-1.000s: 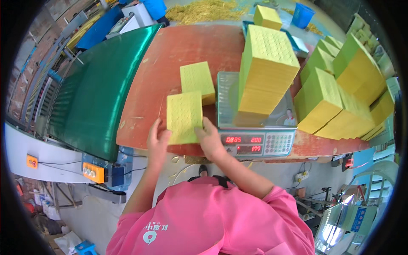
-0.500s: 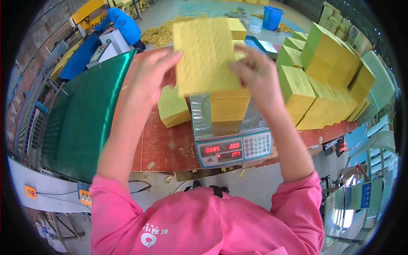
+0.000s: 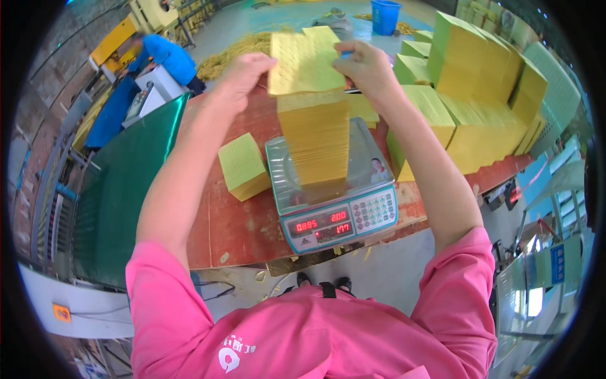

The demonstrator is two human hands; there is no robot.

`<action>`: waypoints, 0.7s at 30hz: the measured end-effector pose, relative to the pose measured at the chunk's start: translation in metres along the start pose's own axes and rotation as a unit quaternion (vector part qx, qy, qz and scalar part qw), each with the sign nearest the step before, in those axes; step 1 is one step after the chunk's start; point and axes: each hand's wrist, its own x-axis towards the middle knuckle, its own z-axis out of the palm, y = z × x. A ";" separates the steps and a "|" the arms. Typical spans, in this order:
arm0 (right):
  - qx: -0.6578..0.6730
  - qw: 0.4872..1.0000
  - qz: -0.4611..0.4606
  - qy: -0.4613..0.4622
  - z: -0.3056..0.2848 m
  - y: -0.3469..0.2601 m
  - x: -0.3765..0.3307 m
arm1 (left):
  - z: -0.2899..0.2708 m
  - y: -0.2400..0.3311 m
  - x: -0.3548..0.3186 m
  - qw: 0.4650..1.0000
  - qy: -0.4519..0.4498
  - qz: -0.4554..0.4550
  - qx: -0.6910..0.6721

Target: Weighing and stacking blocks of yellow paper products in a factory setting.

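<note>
A thin yellow paper sheet with small raised marks is stretched between my two hands. My left hand pinches its left edge. At its right edge is my right hand, thumb and fingers closed on the side. Below the sheet rises a tall stack of yellow paper, standing on the steel pan of a digital scale with lit red figures. Whether the sheet touches the stack top, I cannot tell.
A smaller yellow paper block sits left of the scale on the red table. Big yellow stacks crowd the right side. A green sheet-covered surface borders the left. Farther off, a person in blue bends at a machine.
My hands have brought the sheet farther away and tilted it flatter over the stack. The view has shifted slightly, and more of the stack and scale pan shows.
</note>
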 end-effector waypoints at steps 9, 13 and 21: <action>-0.297 0.780 -0.511 0.208 -0.057 -0.106 -0.041 | 0.022 0.126 -0.049 0.916 0.013 0.188 0.354; -0.375 0.741 -0.543 0.125 -0.056 -0.112 -0.033 | 0.055 0.145 -0.072 0.819 -0.004 0.296 0.491; -0.239 0.951 -0.192 -0.040 -0.061 -0.095 -0.001 | 0.016 0.112 -0.061 0.981 0.066 0.183 0.002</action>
